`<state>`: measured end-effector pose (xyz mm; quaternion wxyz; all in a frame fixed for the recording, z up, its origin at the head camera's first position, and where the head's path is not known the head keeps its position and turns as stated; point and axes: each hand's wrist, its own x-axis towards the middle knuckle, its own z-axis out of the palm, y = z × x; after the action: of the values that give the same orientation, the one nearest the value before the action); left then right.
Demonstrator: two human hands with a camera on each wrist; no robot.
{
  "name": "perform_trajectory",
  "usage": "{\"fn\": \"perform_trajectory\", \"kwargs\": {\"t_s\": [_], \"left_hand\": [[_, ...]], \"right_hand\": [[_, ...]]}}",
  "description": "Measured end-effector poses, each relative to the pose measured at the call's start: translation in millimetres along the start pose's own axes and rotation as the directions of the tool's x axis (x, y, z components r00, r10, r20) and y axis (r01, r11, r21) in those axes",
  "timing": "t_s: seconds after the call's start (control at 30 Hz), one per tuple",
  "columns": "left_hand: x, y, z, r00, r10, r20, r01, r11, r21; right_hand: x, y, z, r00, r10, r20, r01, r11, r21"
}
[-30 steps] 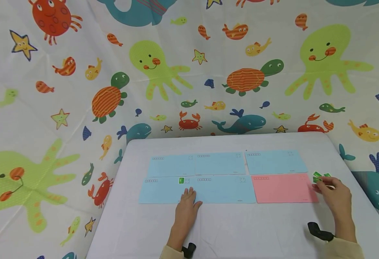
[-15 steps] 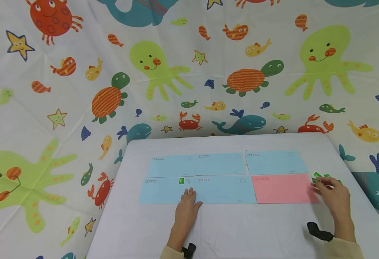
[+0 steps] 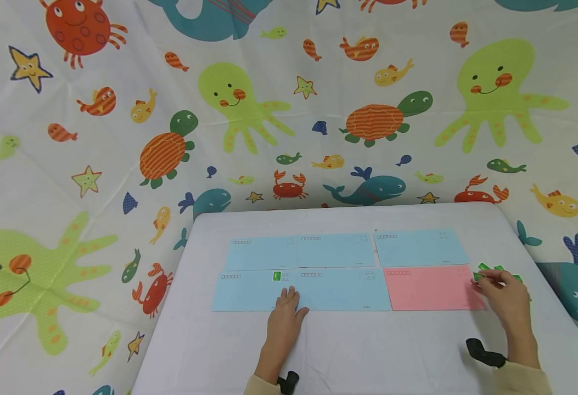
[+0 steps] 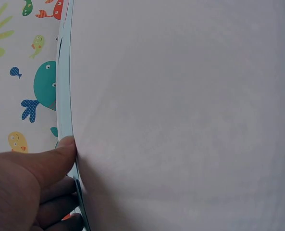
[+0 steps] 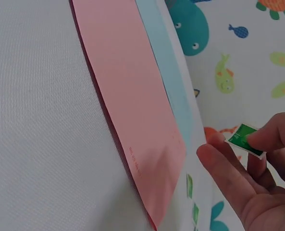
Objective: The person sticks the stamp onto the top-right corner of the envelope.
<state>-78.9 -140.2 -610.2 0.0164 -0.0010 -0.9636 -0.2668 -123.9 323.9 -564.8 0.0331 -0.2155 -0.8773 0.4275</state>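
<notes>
My left hand rests with fairly straight fingers on the lower edges of the front left blue envelope and the blue envelope beside it. Just beyond its fingertips, a green stamp lies on the left envelope near the printed stamp box. My right hand pinches another small green stamp between thumb and fingers, above the right end of the pink envelope. Several loose green stamps lie on the table beyond and beside the right hand, partly hidden by it.
Behind the front row lie three more blue envelopes, at left, middle and right. They all lie on a white-covered table. A sea-animal curtain hangs behind and around it.
My right hand, pinching the stamp, has moved slightly left toward the pink envelope, uncovering more of the loose stamps. The left hand has stayed in place.
</notes>
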Motion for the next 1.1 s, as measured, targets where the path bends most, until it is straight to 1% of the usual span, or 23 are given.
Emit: {"fn": "perform_trajectory", "kwargs": {"t_s": [0.17, 0.27, 0.4, 0.5, 0.67, 0.9, 1.1], "left_hand": [[0.0, -0.3, 0.3, 1.0, 0.0, 0.001, 0.0, 1.0, 0.0], [-0.1, -0.2, 0.1, 1.0, 0.0, 0.0, 0.0, 1.0, 0.002], [-0.8, 0.6, -0.8, 1.0, 0.003, -0.003, -0.003, 1.0, -0.001], [-1.1, 1.0, -1.7, 1.0, 0.006, -0.007, -0.006, 1.0, -0.006], [-1.2, 1.1, -2.3, 1.0, 0.008, -0.009, -0.008, 1.0, -0.008], [-1.2, 0.8, -1.7, 1.0, 0.01, -0.012, -0.01, 1.0, -0.005], [-1.0, 1.2, -2.1, 1.0, 0.012, -0.013, -0.012, 1.0, 0.002]], "right_hand": [[0.2, -2, 0, 1.0, 0.019, 0.017, -0.019, 1.0, -0.003], [0.1, -3, 1, 0.999, 0.015, 0.045, -0.016, 1.0, 0.025], [-0.3, -3, 3, 0.998, -0.008, 0.059, 0.006, 0.999, 0.039], [-1.0, -4, 5, 0.999, -0.014, 0.05, 0.013, 1.0, 0.023], [-2.6, -6, 8, 0.999, -0.033, 0.039, 0.032, 0.999, 0.024], [-3.1, -8, 13, 0.999, -0.037, 0.029, 0.037, 0.999, 0.006], [-4.0, -10, 17, 0.996, -0.077, 0.037, 0.076, 0.997, 0.019]]}}
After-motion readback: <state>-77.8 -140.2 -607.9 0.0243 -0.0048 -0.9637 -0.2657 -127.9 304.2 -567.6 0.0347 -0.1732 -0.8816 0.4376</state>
